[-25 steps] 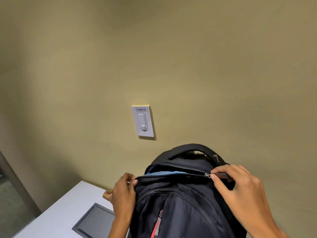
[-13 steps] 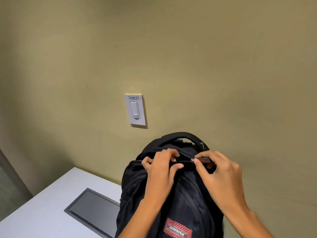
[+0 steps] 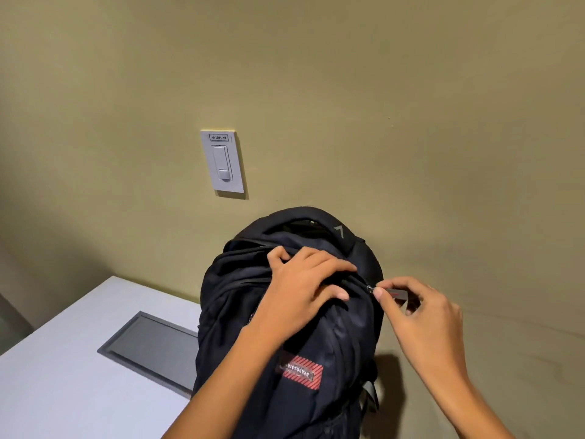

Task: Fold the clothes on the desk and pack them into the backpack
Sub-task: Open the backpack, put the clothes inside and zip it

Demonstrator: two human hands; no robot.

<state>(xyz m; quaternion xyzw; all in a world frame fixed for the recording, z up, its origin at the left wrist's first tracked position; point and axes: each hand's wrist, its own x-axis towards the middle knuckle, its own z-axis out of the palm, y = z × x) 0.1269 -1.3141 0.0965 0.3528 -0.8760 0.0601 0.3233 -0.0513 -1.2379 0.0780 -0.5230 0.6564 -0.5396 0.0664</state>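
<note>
A black backpack [image 3: 342, 337] with a red striped logo patch stands upright on the white desk [image 3: 63, 375], against the wall. My left hand [image 3: 304, 289] grips the fabric at the top of the backpack, fingers curled over the zipper line. My right hand [image 3: 421, 312] pinches the zipper pull [image 3: 394, 293] on the backpack's upper right side. The main zipper looks drawn shut along the top. No clothes show outside the backpack.
A grey recessed panel [image 3: 152, 346] is set into the desk left of the backpack. A white light switch [image 3: 222, 161] sits on the olive wall above. The desk's left edge drops off at the far left.
My left hand moved from the backpack's left side onto its top. My right hand drew the zipper pull across the top and down the right side; the blue cloth inside is now hidden.
</note>
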